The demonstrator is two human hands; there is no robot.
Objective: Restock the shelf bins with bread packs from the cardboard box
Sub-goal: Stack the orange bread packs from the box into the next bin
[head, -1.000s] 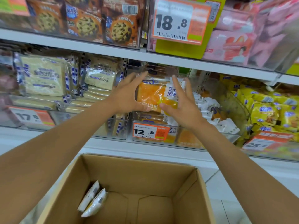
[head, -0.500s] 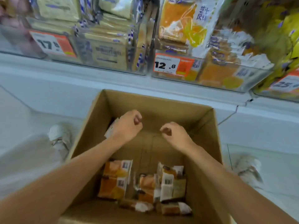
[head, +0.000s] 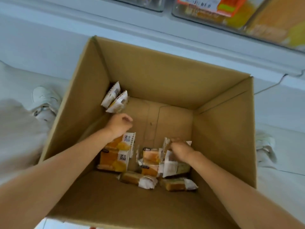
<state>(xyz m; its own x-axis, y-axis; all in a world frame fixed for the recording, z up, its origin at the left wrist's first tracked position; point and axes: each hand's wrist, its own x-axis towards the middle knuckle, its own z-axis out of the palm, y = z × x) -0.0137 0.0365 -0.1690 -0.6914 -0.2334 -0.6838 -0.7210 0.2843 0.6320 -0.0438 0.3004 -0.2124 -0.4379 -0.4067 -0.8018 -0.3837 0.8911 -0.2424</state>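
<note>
Two hands are down inside the box (head: 148, 76). Our right hand (head: 180, 150) pinches the top edge of a pack (head: 171, 164) that stands on the box floor, fingers curled over the crimped wrapper. The pack's white back faces us, and its print is too blurred to read.

Our left hand (head: 120, 124), well left of that grip and farther from us, is curled in a loose fist with nothing seen in it. Its fingertips are hidden under the knuckles. Below its wrist lie two labelled packs (head: 115, 156), orange, each with a white strip reading 芝士风味.

Just left of the grip, touching the held pack, are two middle packs (head: 151, 161), orange, their small dark logos illegible. Nearer us than the grip, two loose packs (head: 138, 178) lie on their sides, showing brown bread and white ends. Far beyond the grip and to its left, two corner packs (head: 114, 100) lean in the box's far left corner, with dark printed blocks too small to read.

Well beyond the grip, the bins (head: 247, 19) are cut off by the frame's top edge. An orange tag (head: 227, 5) on one bin carries black print smeared past reading. White shoes (head: 44, 100) flank the box, the right one badly blurred.
</note>
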